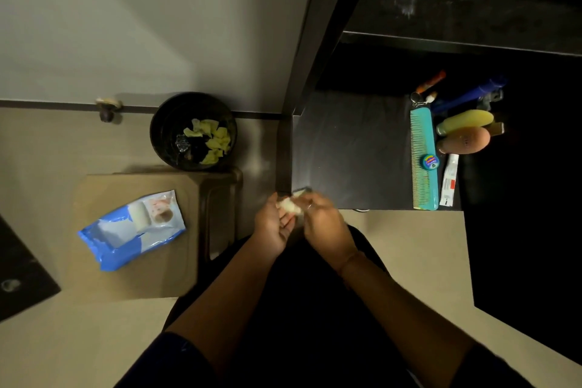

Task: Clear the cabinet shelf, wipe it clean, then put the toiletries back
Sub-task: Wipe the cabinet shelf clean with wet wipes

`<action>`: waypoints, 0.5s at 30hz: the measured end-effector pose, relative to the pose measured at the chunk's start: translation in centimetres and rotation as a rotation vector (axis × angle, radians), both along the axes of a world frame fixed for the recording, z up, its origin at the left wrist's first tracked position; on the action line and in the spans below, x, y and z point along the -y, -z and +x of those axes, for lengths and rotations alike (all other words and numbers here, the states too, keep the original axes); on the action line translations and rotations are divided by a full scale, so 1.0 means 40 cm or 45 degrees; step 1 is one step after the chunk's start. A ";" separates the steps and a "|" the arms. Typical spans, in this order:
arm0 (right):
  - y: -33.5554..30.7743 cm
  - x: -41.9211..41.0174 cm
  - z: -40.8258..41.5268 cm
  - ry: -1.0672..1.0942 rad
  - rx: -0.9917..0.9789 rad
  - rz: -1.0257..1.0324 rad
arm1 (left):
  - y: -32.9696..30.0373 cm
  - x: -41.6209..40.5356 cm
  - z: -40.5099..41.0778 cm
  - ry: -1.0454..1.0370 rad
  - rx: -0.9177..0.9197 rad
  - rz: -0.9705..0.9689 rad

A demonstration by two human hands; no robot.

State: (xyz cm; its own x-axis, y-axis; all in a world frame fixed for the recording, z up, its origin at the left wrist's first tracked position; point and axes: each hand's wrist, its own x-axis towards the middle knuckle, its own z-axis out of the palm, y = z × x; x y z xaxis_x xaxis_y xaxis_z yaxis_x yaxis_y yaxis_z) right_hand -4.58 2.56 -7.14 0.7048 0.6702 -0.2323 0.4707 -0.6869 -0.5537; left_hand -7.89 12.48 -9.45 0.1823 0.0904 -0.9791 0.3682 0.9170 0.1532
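My left hand [274, 227] and my right hand [324, 224] meet at the front left corner of the dark cabinet shelf [349, 151]. Between them sits a crumpled white wipe [289, 205]; both hands have fingers on it. On the shelf's right side lie the toiletries: a teal comb [423, 161], a small round blue tin [430, 162], a white tube [451, 181], a yellow bottle [464, 121], a peach bottle [466, 142], a blue handled item [466, 94] and an orange stick [431, 81]. The shelf's left part is bare.
A blue and white wipes pack [132, 228] lies on a brown stool [176, 261] to my left. Behind it a black bin [157, 132] holds yellow scraps. An upper dark shelf [456, 6] shows smears. The beige floor [409, 246] lies below.
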 end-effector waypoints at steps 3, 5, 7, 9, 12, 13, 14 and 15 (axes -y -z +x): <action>-0.014 -0.033 0.170 0.370 0.119 0.128 | -0.009 0.003 0.002 0.051 -0.032 -0.017; -0.008 -0.064 0.287 0.540 0.149 0.065 | -0.015 0.010 0.003 0.054 -0.036 0.000; 0.018 -0.091 0.361 0.588 0.104 -0.012 | -0.026 0.018 0.003 0.018 -0.021 0.024; 0.041 -0.110 0.359 0.565 0.080 -0.089 | -0.036 0.028 0.004 -0.023 -0.012 0.042; 0.058 -0.085 0.224 0.258 0.087 -0.017 | -0.035 0.042 0.010 -0.073 -0.015 0.024; 0.066 -0.057 0.167 0.081 0.146 -0.019 | -0.033 0.047 0.013 -0.086 -0.007 0.021; 0.070 -0.021 0.118 -0.050 0.187 -0.051 | -0.031 0.052 0.015 -0.090 0.002 0.020; 0.067 0.017 0.076 -0.143 0.234 -0.080 | -0.029 0.055 0.015 -0.104 0.004 0.021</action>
